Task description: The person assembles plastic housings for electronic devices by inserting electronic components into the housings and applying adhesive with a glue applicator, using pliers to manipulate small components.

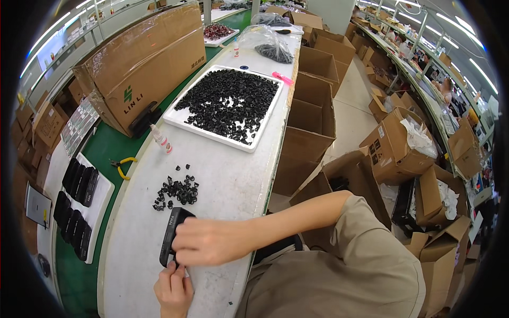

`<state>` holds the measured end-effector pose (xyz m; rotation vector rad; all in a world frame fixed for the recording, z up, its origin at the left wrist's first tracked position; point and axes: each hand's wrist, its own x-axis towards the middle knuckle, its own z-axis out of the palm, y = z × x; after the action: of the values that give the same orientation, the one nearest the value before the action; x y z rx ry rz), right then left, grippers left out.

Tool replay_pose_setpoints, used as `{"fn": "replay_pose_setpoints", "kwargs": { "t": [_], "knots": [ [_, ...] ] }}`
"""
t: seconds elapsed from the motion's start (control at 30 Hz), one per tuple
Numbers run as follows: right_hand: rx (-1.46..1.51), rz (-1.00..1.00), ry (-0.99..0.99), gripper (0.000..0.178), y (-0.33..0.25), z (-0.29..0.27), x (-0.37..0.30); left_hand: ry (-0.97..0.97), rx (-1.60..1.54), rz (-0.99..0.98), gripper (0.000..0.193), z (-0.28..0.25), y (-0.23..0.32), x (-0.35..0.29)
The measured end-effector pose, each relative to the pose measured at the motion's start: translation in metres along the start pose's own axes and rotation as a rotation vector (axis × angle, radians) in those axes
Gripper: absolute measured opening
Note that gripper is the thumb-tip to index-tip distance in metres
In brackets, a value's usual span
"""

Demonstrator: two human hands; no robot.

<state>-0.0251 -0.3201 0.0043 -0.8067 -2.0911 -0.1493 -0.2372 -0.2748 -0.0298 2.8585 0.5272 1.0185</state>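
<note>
On the bare near stretch of the long white worktop (228, 196), a long black plastic housing with small white marking (170, 233) lies lengthwise, its far end pointing away from the person. It could skid or twist if the two hands push unevenly, since nothing but fingers seems to brace it on that smooth surface. A fingertip might also get pinched, as both sets of fingers work close together at the near end, and the right hand's knuckles may well block the view of the contact.

The bare right hand (212, 241) reaches across from the right with its forearm nearly level, back of the hand upward; its fingers are curled almost closed over the housing's right side and appear to grip it, though the tips are hidden. The bare left hand (174, 294) comes up from the lower edge, thumb and forefinger drawn together at the near end; whether they hold the housing or some small piece, I cannot tell.

Just beyond lies a loose heap of small, angular black plastic pieces (180, 191), which a stray knock from the housing could scatter. Farther off stand a white squeeze bottle with red print (163, 140) and a shallow white rectangular tray (209, 135) of similar pieces.
</note>
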Motion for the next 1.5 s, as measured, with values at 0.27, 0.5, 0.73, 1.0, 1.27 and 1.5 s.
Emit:
{"fn": "replay_pose_setpoints", "kwargs": {
  "t": [0.27, 0.5, 0.73, 1.0, 1.27, 1.5],
  "knots": [
    [-0.134, -0.144, -0.015, 0.012, -0.003, 0.032, 0.002, 0.002, 0.047, 0.053, 0.017, 0.001, -0.002, -0.005],
    [-0.163, -0.102, -0.112, 0.013, -0.007, 0.029, 0.002, 0.018, -0.041, 0.048, 0.018, 0.004, -0.005, -0.003],
    [-0.023, -0.005, -0.129, 0.01, -0.007, 0.03, 0.001, -0.061, 0.044, 0.053, 0.01, -0.01, 0.0, 0.002],
    [0.1, 0.022, -0.256, 0.022, 0.007, 0.015, -0.013, 0.004, -0.019, 0.052, 0.008, -0.001, -0.002, 0.009],
    [0.237, 0.245, 0.151, 0.026, 0.036, -0.011, -0.013, 0.052, 0.015, 0.091, 0.008, -0.003, -0.006, 0.003],
    [0.077, 0.893, 0.187, 0.071, 0.136, -0.028, -0.012, 0.078, -0.001, 0.13, 0.008, 0.001, -0.008, 0.007]
  ]
}}
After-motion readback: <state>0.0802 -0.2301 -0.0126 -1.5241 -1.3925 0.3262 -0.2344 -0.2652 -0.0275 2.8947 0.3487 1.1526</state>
